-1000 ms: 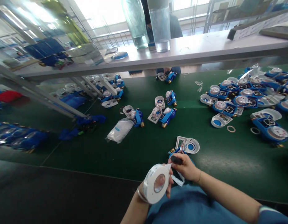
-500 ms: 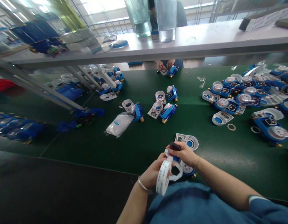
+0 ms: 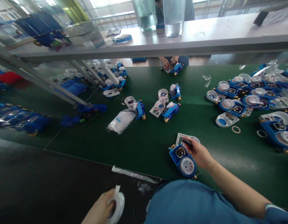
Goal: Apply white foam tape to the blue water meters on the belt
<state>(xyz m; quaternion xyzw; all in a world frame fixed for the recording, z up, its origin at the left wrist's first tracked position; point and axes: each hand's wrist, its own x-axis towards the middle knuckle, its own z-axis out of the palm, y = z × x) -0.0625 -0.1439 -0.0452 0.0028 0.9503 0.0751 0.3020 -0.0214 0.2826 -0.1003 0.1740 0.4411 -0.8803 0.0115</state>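
My left hand (image 3: 102,205) is low and off the table's front edge, its fingers through and around a roll of white tape (image 3: 119,207) with a short loose end sticking up. My right hand (image 3: 200,153) is closed on a short black stick-like tool (image 3: 188,142), whose kind I cannot make out. It hovers at the border between a blue water meter (image 3: 181,160) and the white cover (image 3: 179,139) behind it. The meter lies with its square compartment uncovered, wires showing inside, and its round dial facing up. My right fingers partly hide the cover.
Several blue meters (image 3: 252,99) crowd the right side, with flat rings (image 3: 236,129) nearby. More meters (image 3: 170,111) and a clear plastic bag (image 3: 122,121) lie mid-table. A white strip (image 3: 134,175) runs along the front edge. Across the table, another person's hands (image 3: 166,64) handle a meter under the shelf (image 3: 144,49).
My left hand has moved down and left with the tape roll, away from the meter, which now shows. My right hand has shifted slightly right with the black tool. A white strip now shows at the edge.
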